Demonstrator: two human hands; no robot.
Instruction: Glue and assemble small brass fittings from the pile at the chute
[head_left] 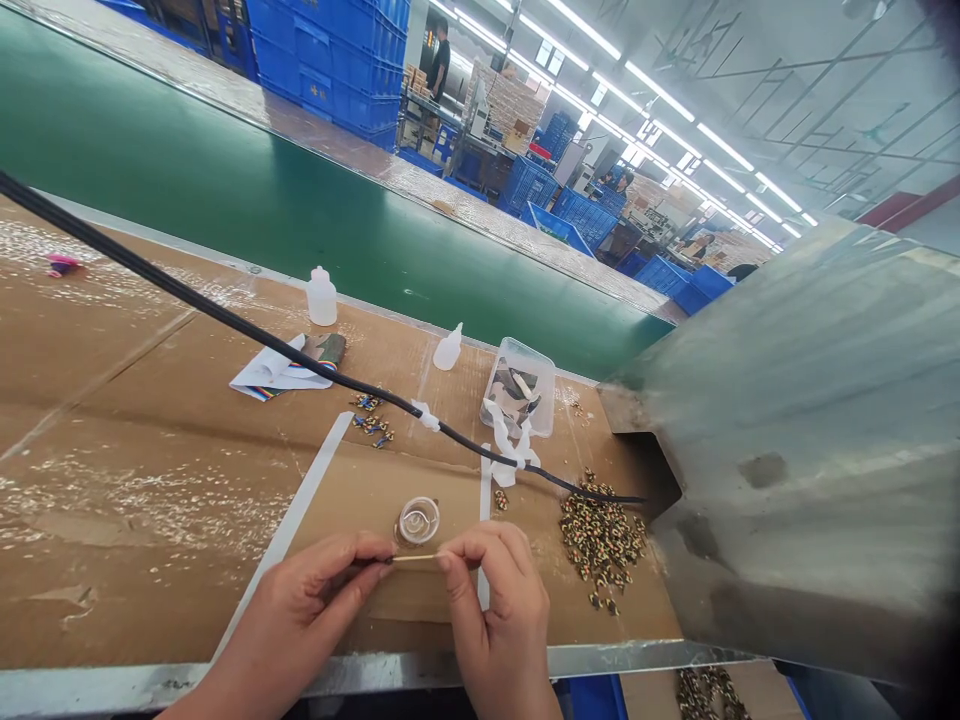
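A thin pale wooden stick [417,557] spans the gap between my two hands. Its right end is pinched between the thumb and fingertips of my right hand [499,595]. My left hand [304,600] is closed in a pinch at the other end; a small dark bit shows at its fingertips, too small and covered to name. Just beyond the stick, a small round clear dish [418,521] stands on the cardboard. To the right lies a heap of small black, yellow and red pieces [604,535], with a few more [501,500] nearer the dish.
A black cable [247,328] crosses above the bench. Behind it stand two white bottles [322,298] [448,349], a folded cloth [289,368] and a clear plastic tub [544,375]. A green conveyor belt [330,215] runs beyond. A large metal housing [795,430] bounds the right side.
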